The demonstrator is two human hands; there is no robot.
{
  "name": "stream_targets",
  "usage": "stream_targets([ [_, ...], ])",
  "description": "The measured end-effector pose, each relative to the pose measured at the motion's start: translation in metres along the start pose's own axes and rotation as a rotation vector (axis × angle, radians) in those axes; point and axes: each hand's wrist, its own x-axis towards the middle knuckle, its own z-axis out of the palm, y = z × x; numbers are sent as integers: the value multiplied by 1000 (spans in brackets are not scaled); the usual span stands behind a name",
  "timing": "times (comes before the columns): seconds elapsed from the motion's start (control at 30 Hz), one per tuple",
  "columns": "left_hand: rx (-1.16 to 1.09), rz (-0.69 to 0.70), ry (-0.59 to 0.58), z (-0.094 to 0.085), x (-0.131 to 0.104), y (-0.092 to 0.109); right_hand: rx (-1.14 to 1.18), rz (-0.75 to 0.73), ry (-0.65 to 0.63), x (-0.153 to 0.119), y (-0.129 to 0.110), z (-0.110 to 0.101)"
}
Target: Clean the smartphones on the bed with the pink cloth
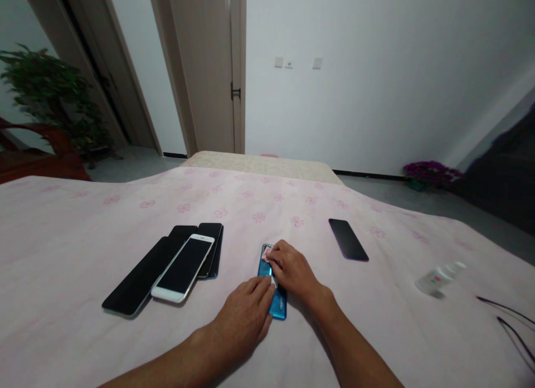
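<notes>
A blue smartphone (278,307) lies back side up on the cloth in front of me. My left hand (246,307) holds its lower left side, fingertips resting on the back. Between thumb and fingers, my right hand (292,268) pinches a small pink and white wipe (266,254), pressed against the phone's upper end beside the camera area. A bit of white (273,282) shows near the left fingertips; whether it is part of the wipe, I cannot tell. Both hands hide much of the phone's middle.
To the left, a white phone (183,270) leans over several dark phones (137,273). Another dark phone (348,239) lies to the right. Beyond it are a clear bottle (437,279) on its side and dark thin glasses-like arms (512,324). A pink flowered cloth (125,226) covers the surface.
</notes>
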Motion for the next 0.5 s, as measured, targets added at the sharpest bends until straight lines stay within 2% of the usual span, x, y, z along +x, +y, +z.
stream_targets([
  [0.2,-8,-5,-5,2,1,0,-34,-59,-93,0,-7,-2],
  [0.43,30,-1,-27,1,2,1,-47,3,76,4,3,11],
  [0.5,19,-3,-27,0,2,1,-40,-4,91,7,3,13],
])
